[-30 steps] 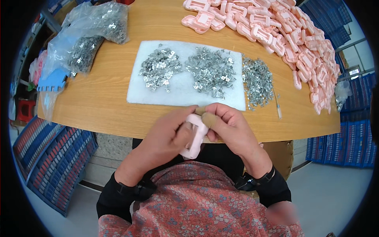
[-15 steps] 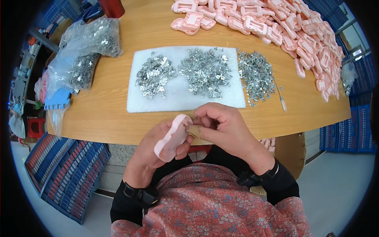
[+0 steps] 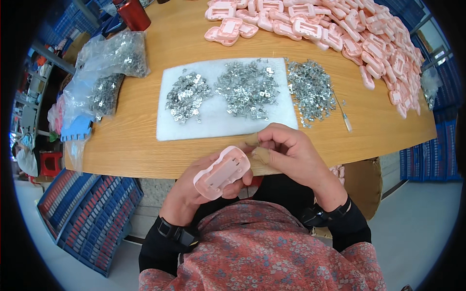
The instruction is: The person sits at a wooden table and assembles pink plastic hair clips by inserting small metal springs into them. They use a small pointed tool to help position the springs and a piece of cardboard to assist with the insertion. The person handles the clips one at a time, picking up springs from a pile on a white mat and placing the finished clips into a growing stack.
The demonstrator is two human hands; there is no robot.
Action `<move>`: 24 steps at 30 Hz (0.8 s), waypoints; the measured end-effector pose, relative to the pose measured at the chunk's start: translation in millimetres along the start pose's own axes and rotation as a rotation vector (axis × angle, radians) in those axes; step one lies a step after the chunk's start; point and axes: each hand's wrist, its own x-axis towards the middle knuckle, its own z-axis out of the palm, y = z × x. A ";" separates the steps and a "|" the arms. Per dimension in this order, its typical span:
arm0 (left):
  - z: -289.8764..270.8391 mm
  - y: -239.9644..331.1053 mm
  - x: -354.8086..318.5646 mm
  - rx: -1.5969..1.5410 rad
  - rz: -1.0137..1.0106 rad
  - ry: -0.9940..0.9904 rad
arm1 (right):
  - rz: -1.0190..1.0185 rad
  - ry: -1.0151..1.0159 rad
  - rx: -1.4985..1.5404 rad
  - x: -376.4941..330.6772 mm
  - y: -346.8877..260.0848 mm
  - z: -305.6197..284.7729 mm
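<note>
A pink plastic housing point(image 3: 223, 172) with a wavy outline rests in my left hand point(image 3: 191, 186), its hollow inner side turned up. My left fingers wrap round its lower edge. Just right of the housing and apart from it, my right hand point(image 3: 291, 153) has thumb and forefinger pinched together, both wrapped in tan tape. Whatever sits in that pinch is too small or hidden to make out. Beyond my hands, a white foam sheet point(image 3: 163, 131) carries two heaps of small metal clips point(image 3: 247, 89). Another heap of small metal pieces point(image 3: 310, 92) lies beside the sheet's right edge.
A large pile of pink housings point(image 3: 349, 43) covers the table's far right. A thin screwdriver-like tool point(image 3: 346, 120) lies right of the metal heap. Plastic bags of metal parts point(image 3: 128, 53) and a red bottle point(image 3: 133, 17) stand at the left. A cardboard box point(image 3: 364, 189) is below the table's front edge.
My right hand has drawn away from the pink housing to the right. The housing has turned in my left hand, so its inner side now shows more. The whole view has shifted slightly.
</note>
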 end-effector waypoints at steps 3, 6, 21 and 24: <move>9.8 -5.2 15.9 0.095 -0.064 -0.035 | -0.013 0.021 0.041 -17.6 0.9 -14.1; 18.9 -18.3 35.0 0.187 -0.159 -0.018 | 0.166 -0.069 0.222 -38.0 -25.7 -22.4; 88.8 52.3 63.5 1.052 -0.106 0.193 | 0.528 0.655 -0.134 -298.3 147.2 -222.5; 67.1 104.0 92.3 1.304 0.120 0.406 | 0.392 1.091 -0.402 -327.0 206.7 -250.2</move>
